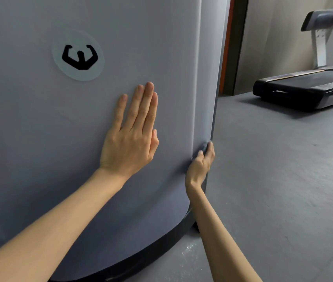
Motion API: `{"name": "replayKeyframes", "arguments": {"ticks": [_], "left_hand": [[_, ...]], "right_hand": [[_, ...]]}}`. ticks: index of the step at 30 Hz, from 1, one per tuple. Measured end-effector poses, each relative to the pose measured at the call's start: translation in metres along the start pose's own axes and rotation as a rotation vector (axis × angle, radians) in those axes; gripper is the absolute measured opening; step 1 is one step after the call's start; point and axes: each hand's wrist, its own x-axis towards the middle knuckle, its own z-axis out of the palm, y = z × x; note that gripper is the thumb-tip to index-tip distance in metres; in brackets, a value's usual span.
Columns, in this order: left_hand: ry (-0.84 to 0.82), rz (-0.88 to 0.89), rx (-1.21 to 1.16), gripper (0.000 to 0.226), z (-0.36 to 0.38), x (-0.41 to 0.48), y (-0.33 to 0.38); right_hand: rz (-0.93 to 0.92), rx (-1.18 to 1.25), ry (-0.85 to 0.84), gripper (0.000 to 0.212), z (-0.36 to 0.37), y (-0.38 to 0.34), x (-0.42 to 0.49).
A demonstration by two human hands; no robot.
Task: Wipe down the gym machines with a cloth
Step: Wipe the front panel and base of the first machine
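A large grey machine panel (59,129) fills the left and middle of the head view, with a round white logo sticker (78,55) on it. My left hand (131,137) lies flat on the panel below the sticker, fingers straight and together. My right hand (201,163) is at the panel's right edge, low down, fingers curled round a small grey cloth (204,145) pressed against that edge. Most of the cloth is hidden by my fingers.
The panel stands on a black curved base (161,247) on a grey floor (283,180). A black treadmill (303,88) stands at the back right by a pale wall. A dark door frame with an orange strip (227,47) rises behind the panel.
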Motion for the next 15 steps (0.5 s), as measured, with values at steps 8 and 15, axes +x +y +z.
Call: {"name": "replayKeyframes", "arguments": {"ticks": [8, 15], "left_hand": [[-0.027, 0.003, -0.176, 0.067, -0.007, 0.002, -0.006], [-0.039, -0.004, -0.319, 0.07, -0.034, 0.012, -0.048]], "right_hand": [[-0.431, -0.051, -0.274, 0.051, 0.01, -0.062, -0.058], [-0.627, -0.005, -0.398, 0.054, 0.029, -0.13, -0.058]]}}
